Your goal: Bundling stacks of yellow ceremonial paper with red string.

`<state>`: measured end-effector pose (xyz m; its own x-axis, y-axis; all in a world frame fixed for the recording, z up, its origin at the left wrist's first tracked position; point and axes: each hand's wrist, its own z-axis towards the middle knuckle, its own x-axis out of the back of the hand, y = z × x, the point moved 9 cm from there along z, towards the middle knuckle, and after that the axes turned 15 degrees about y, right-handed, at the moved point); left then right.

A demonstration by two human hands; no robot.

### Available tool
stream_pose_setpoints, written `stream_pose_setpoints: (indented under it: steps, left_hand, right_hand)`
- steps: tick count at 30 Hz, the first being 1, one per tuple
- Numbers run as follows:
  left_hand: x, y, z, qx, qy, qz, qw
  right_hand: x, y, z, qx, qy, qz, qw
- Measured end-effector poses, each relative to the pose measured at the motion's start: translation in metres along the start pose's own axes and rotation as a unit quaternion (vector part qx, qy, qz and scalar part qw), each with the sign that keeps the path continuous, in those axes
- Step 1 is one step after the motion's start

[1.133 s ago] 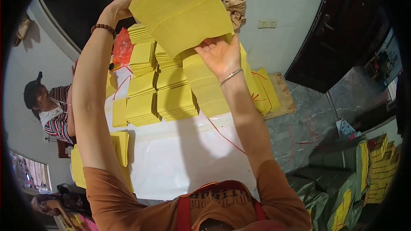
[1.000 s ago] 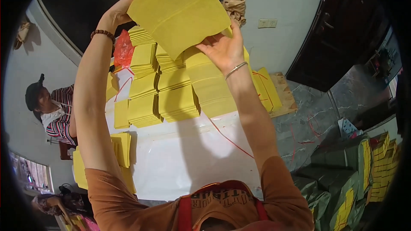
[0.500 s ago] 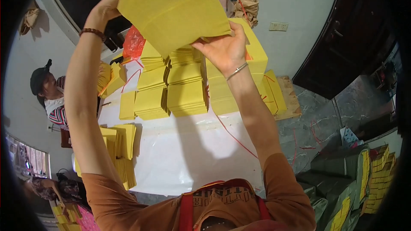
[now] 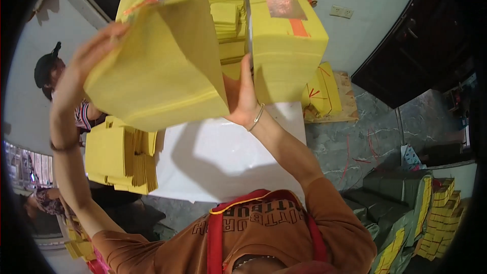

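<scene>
A thick stack of yellow paper sheets [image 4: 162, 66], tied with thin red string, is lifted up close in front of the camera. My left hand [image 4: 83, 68] grips its left edge with fingers on the side. My right hand [image 4: 242, 96] presses against its right edge, a thin bracelet on the wrist. The stack hangs above the white table [image 4: 223, 157], tilted.
A tall block of yellow paper [image 4: 286, 40] stands on the far side of the table, with more yellow stacks [image 4: 225, 10] behind. Loose yellow piles [image 4: 119, 155] lie at the table's left edge. A person in a cap [image 4: 50, 76] is at left. Bundles [image 4: 436, 213] fill the floor at right.
Both hands have brought the yellow stack down and nearer to the camera, so it now looks much larger and hides most of the piles behind it.
</scene>
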<state>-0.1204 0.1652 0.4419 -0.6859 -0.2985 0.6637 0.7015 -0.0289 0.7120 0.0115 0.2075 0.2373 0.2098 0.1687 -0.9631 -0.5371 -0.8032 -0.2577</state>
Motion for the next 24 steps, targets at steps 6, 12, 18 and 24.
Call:
stream_pose_setpoints:
  steps: [6,12,18,24]
  left_hand:
    - [-0.095,-0.048,-0.138,-0.056,0.055,0.013,0.997]
    - [-0.174,-0.088,-0.205,-0.018,0.038,-0.012,0.999]
    - [-0.229,-0.119,-0.212,-0.046,0.016,-0.002,0.999]
    - [-0.243,-0.122,-0.217,-0.017,-0.001,0.005,1.0]
  right_hand:
    - [0.131,0.08,-0.051,-0.087,0.134,-0.008,0.987]
    - [0.229,0.097,-0.121,-0.028,0.27,-0.207,0.94]
    - [0.299,0.107,-0.12,0.019,0.245,-0.23,0.942]
    - [0.328,0.082,-0.145,0.076,0.253,-0.579,0.771]
